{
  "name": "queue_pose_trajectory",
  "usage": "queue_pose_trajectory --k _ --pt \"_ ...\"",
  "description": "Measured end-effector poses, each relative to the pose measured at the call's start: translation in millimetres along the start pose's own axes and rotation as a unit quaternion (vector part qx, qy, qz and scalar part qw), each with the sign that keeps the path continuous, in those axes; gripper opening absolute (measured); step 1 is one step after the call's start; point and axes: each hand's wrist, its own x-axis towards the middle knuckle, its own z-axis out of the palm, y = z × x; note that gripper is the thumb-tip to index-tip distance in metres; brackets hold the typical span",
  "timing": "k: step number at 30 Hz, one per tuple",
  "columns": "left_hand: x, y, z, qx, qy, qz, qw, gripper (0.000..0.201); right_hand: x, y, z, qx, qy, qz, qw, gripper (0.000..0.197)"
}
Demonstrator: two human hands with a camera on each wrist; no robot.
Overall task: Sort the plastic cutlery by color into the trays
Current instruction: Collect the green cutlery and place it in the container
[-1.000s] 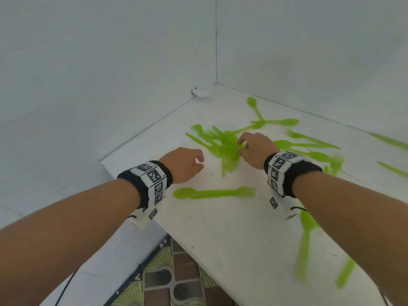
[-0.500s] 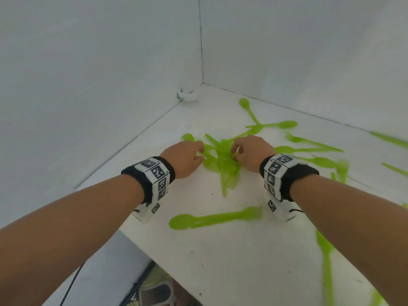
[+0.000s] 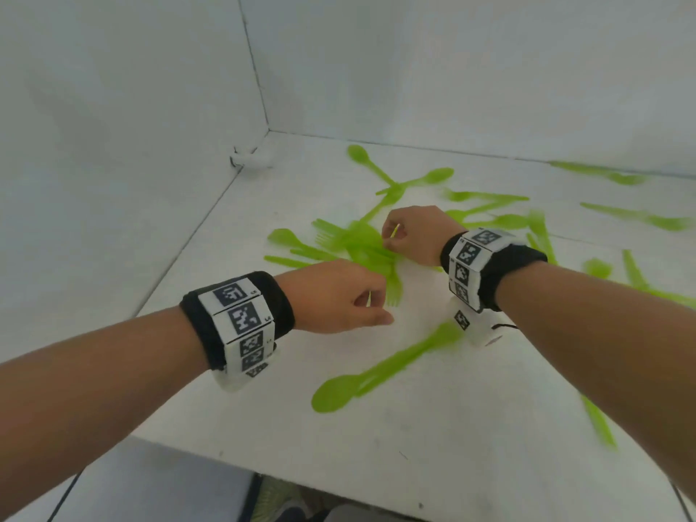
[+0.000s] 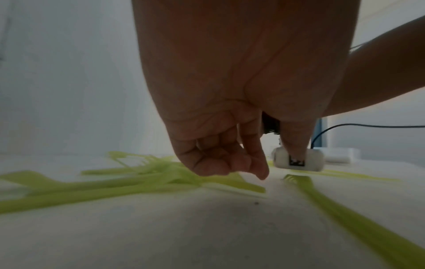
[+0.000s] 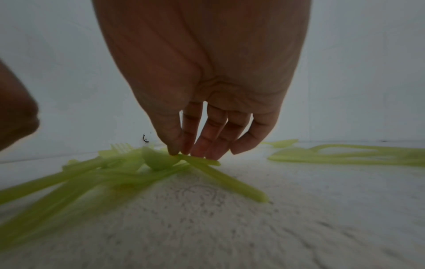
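A tangled pile of green plastic cutlery [image 3: 350, 243] lies on the white table [image 3: 433, 446] near its back left corner. My right hand [image 3: 393, 239] is at the pile's right side. In the right wrist view, thumb and fingers of that hand [image 5: 184, 154] pinch a green handle [image 5: 220, 174] that crosses the pile [image 5: 103, 174]. My left hand [image 3: 376, 307] hovers at the pile's near edge. Seen from the left wrist, its fingers [image 4: 230, 163] are curled just above the cutlery [image 4: 138, 180], with nothing seen inside them. No tray is in view.
A green spoon [image 3: 376, 374] lies in front of both hands. More green forks and spoons [image 3: 489, 197] are scattered to the right and back. White walls close the left and back sides; a small white object [image 3: 248, 160] sits in the corner. The table's near-left edge [image 3: 263, 461] drops to the floor.
My left hand has moved right, from the pile's left side to its near edge. The right hand stays at the pile with thumb and fingers closed on a handle.
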Motion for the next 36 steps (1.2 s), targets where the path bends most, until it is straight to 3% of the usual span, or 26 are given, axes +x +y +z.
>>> queue_pose_trajectory --k 5,8,12,20,30,33,36 --pt "0 21 21 0.042 -0.101 0.028 0.994 0.045 -20 2 -1 -0.002 0.006 0.042 0.999 0.016" --pt "2 15 27 0.027 -0.104 0.05 0.993 0.029 -30 2 -2 -0.013 -0.002 0.05 0.999 0.022" --pt "3 1 16 0.003 -0.087 0.023 0.996 0.02 -37 1 -4 -0.01 -0.003 0.061 0.998 0.023" --pt "7 -17 -1 -0.062 -0.011 0.014 0.998 0.002 -37 0 -4 -0.003 -0.014 0.096 0.995 0.03" --pt "1 -35 -8 -0.116 0.127 0.025 0.985 0.004 -27 4 -5 0.043 -0.054 0.103 0.992 0.026" --pt "0 -36 -11 -0.032 0.21 0.007 0.977 0.011 -24 7 -6 0.119 -0.019 0.111 0.986 0.017" --pt "-8 -33 -24 -0.022 0.206 0.021 0.978 0.013 -23 3 -12 0.238 0.066 0.132 0.96 0.009"
